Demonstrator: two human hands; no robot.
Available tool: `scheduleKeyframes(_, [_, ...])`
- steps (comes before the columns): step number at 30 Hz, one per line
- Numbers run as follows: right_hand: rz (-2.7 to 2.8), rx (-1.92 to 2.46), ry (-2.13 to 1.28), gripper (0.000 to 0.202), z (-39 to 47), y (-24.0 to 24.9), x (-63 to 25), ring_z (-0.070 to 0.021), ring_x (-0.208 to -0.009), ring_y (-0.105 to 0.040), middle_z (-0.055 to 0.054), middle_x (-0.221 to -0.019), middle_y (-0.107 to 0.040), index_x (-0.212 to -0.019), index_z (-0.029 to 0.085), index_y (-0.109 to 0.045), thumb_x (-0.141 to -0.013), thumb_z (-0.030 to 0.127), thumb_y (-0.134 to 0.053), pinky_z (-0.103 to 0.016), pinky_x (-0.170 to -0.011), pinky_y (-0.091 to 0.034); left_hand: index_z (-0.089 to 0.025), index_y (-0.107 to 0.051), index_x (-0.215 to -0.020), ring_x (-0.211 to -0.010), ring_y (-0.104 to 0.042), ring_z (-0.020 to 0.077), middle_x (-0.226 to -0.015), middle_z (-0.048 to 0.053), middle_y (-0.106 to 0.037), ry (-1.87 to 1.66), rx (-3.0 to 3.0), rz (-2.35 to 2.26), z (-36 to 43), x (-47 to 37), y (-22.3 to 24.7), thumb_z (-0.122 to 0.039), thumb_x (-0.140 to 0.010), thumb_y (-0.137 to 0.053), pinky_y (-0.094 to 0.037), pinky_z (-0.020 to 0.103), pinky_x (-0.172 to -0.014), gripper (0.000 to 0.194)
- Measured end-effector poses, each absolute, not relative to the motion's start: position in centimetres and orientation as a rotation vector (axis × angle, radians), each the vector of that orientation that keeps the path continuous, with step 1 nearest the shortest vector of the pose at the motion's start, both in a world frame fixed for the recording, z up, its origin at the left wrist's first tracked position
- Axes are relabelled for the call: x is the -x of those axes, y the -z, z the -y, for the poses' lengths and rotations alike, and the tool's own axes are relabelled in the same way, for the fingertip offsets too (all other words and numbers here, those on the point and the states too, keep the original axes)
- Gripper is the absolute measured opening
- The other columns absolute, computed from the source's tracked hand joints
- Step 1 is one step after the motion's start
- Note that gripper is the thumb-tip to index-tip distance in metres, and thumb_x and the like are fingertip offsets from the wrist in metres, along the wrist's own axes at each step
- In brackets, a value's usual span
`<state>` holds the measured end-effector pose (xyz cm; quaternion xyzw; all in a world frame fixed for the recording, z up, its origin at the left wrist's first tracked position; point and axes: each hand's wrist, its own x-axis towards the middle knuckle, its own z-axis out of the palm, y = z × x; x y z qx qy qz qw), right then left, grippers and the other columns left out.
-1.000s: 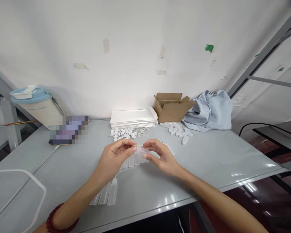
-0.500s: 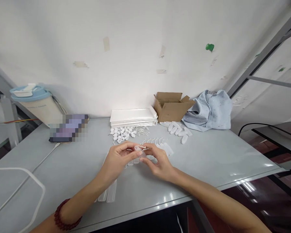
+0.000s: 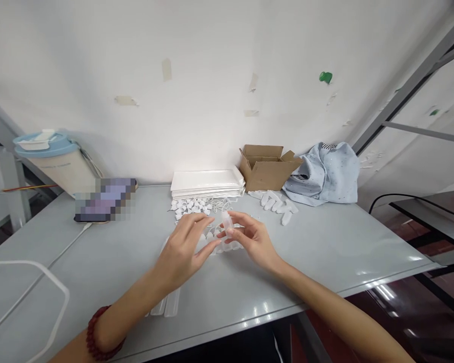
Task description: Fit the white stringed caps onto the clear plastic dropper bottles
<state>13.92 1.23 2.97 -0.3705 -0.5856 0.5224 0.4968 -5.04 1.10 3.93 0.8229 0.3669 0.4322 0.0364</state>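
Note:
A small translucent plastic bottle [image 3: 227,228] stands nearly upright between the thumb and fingers of my right hand [image 3: 255,241], its narrow neck at the top. My left hand [image 3: 185,244] is just left of it, thumb and fingers apart, with nothing in them. Behind and below the hands lie several similar translucent bottles [image 3: 214,247] in a row, partly hidden. White caps [image 3: 191,206] are heaped past my left fingers, and thin white straps [image 3: 223,204] lie beside them. Long clear plastic pieces [image 3: 172,303] lie under my left forearm.
A stack of white flat packets [image 3: 208,184] and an open cardboard box [image 3: 270,174] stand by the wall. More loose translucent pieces [image 3: 276,202] and a light blue cloth [image 3: 325,176] are at right. A phone [image 3: 106,200] on a cable and a blue-lidded cup [image 3: 60,159] stand at left.
My left hand has let go of the translucent bottle and moved slightly left, its fingers spreading. My right hand now holds the bottle alone, turned more upright.

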Motion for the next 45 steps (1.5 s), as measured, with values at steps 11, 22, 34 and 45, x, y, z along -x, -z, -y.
scheduleKeyframes(11, [1.354, 0.832, -1.473, 0.036, -0.8, -3.4, -13.6, -0.0184, -0.078, -0.070, -0.007, -0.103, -0.062, -0.106, 0.019, -0.057, -0.076, 0.037, -0.069, -0.036, -0.076, -0.056, -0.016, -0.054, -0.119, -0.107, -0.051, 0.0280, -0.121, 0.013, -0.060, -1.201, -2.950, -1.058, -1.2, 4.3, -3.9, -0.018, -0.085, -0.058, -0.046, 0.044, -0.091, 0.035])
scheduleKeyframes(22, [1.702, 0.906, -1.435, 0.034, -2.1, -4.5, -15.8, -0.0127, -0.057, -0.063, -0.003, -0.064, -0.067, -0.066, 0.014, -0.062, -0.086, 0.041, -0.055, -0.026, -0.061, -0.047, -0.018, -0.056, -0.111, -0.103, -0.051, 0.0252, -0.114, 0.010, -0.063, -0.973, -2.737, -0.942, 2.7, 7.0, -4.1, -0.016, -0.075, -0.062, -0.046, 0.042, -0.089, 0.036])
scheduleKeyframes(34, [1.570, 1.085, -1.097, 0.040, -3.0, -4.3, -16.6, -0.0096, -0.044, -0.053, -0.001, -0.058, -0.063, -0.057, 0.017, -0.054, -0.086, 0.045, -0.053, -0.025, -0.049, -0.040, -0.023, -0.057, -0.109, -0.112, -0.046, 0.0258, -0.115, 0.005, -0.062, -0.656, -2.610, -1.113, 5.6, 11.2, -2.0, -0.013, -0.072, -0.059, -0.046, 0.038, -0.092, 0.039])
scheduleKeyframes(45, [1.584, 1.108, -1.094, 0.040, -2.8, -4.2, -16.4, -0.0085, -0.043, -0.051, -0.001, -0.060, -0.063, -0.056, 0.016, -0.053, -0.087, 0.043, -0.053, -0.024, -0.048, -0.035, -0.022, -0.052, -0.116, -0.113, -0.046, 0.0250, -0.119, 0.005, -0.060, -0.508, -2.670, -1.112, 5.4, 11.2, -2.7, -0.015, -0.074, -0.058, -0.048, 0.035, -0.092, 0.042])
